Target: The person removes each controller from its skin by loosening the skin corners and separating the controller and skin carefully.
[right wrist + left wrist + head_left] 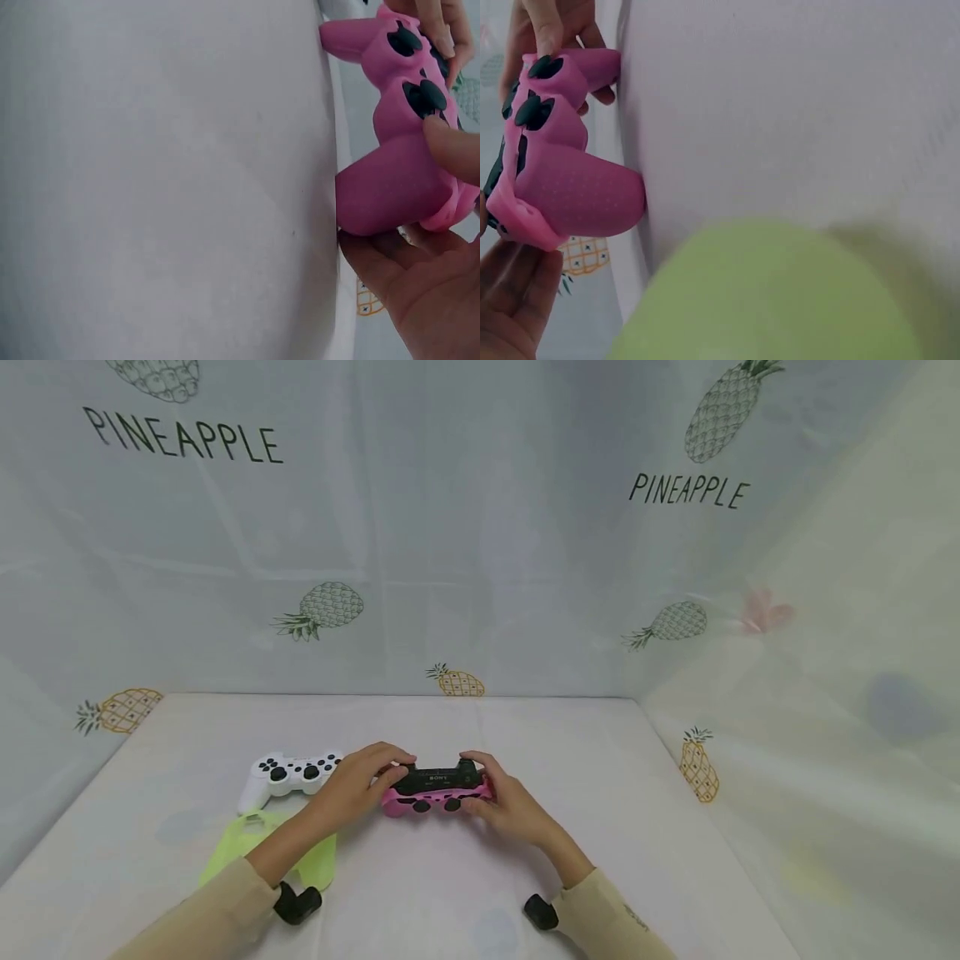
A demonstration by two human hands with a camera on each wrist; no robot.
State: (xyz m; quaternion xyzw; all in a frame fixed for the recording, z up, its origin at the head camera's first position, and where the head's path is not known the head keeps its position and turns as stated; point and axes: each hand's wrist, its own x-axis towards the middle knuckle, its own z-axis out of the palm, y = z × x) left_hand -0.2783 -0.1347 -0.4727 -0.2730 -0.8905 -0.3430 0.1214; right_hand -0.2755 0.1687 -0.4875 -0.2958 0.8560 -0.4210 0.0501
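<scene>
A black game controller [437, 778] sits partly inside a pink silicone cover [397, 804], with its two black thumbsticks poking through. My left hand [362, 782] holds the left end, thumb over the black shell and fingers at the far edge. At the right end, my right hand [519, 810] grips the controller, its thumb beside a thumbstick and its other fingers around the back. In the left wrist view the cover's handle [585, 191] hangs over the tabletop. The right wrist view shows the other pink handle [394, 187] against my right fingers.
A white game controller [281, 777] lies to the left on the white-covered table [420, 893]. Nearer, partly under my left forearm, is a yellow-green silicone cover [232, 843]. Pineapple-printed curtains [480, 527] hang behind the table and to its right.
</scene>
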